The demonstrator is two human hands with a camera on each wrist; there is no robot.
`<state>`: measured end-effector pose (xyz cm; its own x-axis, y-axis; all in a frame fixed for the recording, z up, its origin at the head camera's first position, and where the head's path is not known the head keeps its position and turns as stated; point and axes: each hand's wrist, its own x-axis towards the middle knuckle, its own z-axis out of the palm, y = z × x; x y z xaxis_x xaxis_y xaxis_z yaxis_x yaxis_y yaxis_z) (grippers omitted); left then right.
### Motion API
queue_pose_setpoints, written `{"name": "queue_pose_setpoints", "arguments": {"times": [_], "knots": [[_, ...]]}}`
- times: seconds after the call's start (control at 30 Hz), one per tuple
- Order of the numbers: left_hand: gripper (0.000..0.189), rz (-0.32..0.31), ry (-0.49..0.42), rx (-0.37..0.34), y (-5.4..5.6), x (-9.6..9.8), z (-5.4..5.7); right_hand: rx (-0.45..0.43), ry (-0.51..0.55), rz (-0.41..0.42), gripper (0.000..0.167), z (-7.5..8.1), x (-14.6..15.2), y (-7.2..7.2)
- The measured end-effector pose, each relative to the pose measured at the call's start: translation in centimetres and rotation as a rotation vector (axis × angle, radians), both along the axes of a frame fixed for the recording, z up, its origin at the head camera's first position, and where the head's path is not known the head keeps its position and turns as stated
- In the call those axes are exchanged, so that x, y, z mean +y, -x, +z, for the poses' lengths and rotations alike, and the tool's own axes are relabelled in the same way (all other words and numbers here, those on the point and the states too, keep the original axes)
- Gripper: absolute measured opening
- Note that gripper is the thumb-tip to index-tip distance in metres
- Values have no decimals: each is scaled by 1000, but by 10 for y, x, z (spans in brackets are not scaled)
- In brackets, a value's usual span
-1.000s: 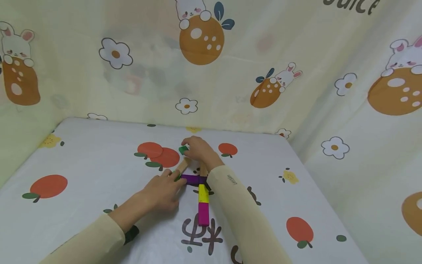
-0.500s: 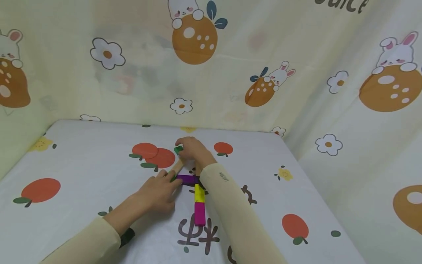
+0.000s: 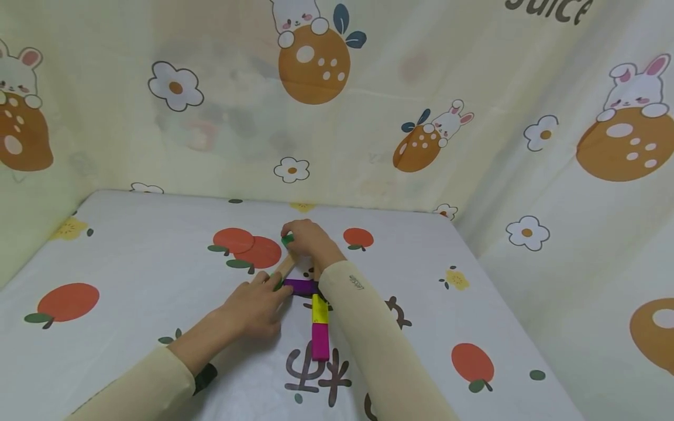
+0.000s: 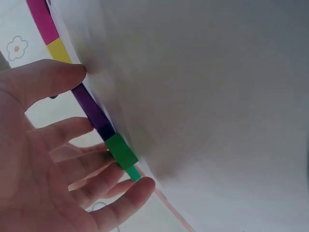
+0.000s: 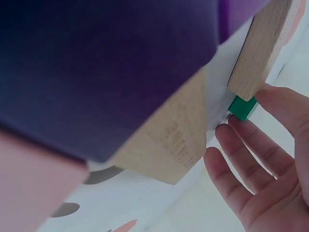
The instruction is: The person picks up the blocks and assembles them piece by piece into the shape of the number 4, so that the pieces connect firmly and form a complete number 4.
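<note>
At the far end of a row of blocks, my right hand (image 3: 310,241) pinches a small green block (image 3: 287,240) against the end of a plain wooden block (image 3: 286,266). In the right wrist view, thumb and fingertips are at the green block (image 5: 242,107). My left hand (image 3: 255,307) lies beside the row, its fairly straight fingers touching another green block (image 4: 121,150), the thumb near the purple block (image 3: 300,286). A yellow block (image 3: 319,309) and a magenta block (image 3: 320,342) run toward me from the purple one. A second wooden block (image 5: 166,135) is partly hidden by my right wrist in the head view.
A dark block (image 3: 205,378) lies beside my left sleeve, partly covered by it. The white tablecloth (image 3: 152,245) carries printed fruit and lettering. A printed curtain (image 3: 226,146) hangs behind the table and along its right side.
The small green block has turned slightly in my right fingers and sits lower at the wooden block's end. My left hand stays in place; the head view has shifted slightly.
</note>
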<state>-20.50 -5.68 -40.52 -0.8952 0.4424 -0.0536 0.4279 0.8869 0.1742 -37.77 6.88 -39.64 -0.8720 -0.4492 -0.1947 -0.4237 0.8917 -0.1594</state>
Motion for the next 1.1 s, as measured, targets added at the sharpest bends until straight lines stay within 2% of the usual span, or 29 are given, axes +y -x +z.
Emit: {"name": "queue_pose_setpoints", "arguments": {"times": [0.53,0.87,1.1], "knots": [[59,2,29,-4,2,1,-2,-19,49,-62,35,1,5,-5],[58,-2,30,2,1,1,-4,14,47,-1,34,10,14,-9],[58,3,33,12,1,2,-5,8,50,-3,32,13,21,-15]]}}
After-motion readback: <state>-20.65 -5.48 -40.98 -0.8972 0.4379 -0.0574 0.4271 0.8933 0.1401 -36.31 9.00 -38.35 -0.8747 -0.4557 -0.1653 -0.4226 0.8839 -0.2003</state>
